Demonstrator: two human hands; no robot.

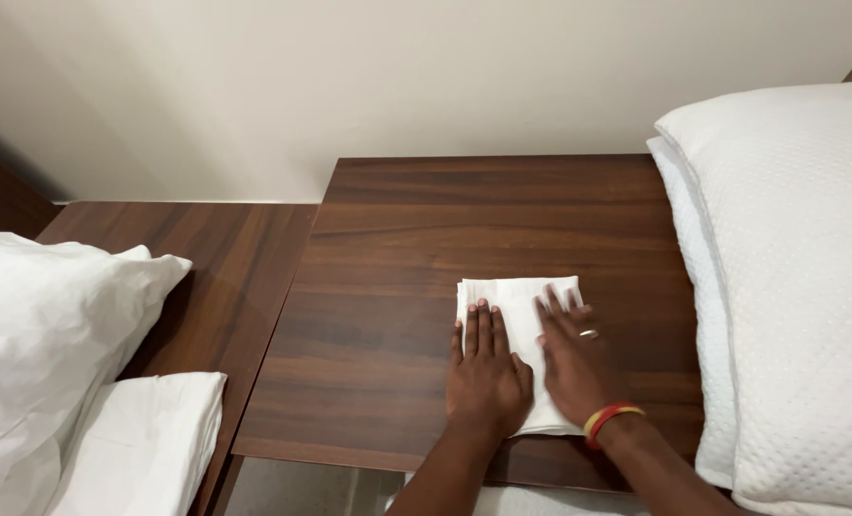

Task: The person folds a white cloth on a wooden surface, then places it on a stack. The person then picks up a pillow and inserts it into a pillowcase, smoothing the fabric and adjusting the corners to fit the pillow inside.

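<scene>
A folded white cloth (520, 306) lies flat on the dark wooden nightstand (397, 258), near its front edge. My left hand (484, 375) rests palm down on the cloth's left part, fingers together and pointing away from me. My right hand (572, 358) presses flat on the cloth's right part, fingers slightly spread; it wears a ring and a red and yellow wristband (610, 418). Neither hand grips anything. The cloth's near edge is hidden under my hands.
A white textured pillow (798, 287) on a bed lies right of the nightstand. At the left are a white pillow (44, 325), a folded white sheet (149, 440) and a lower wooden surface (225, 258). A plain wall (350, 86) stands behind.
</scene>
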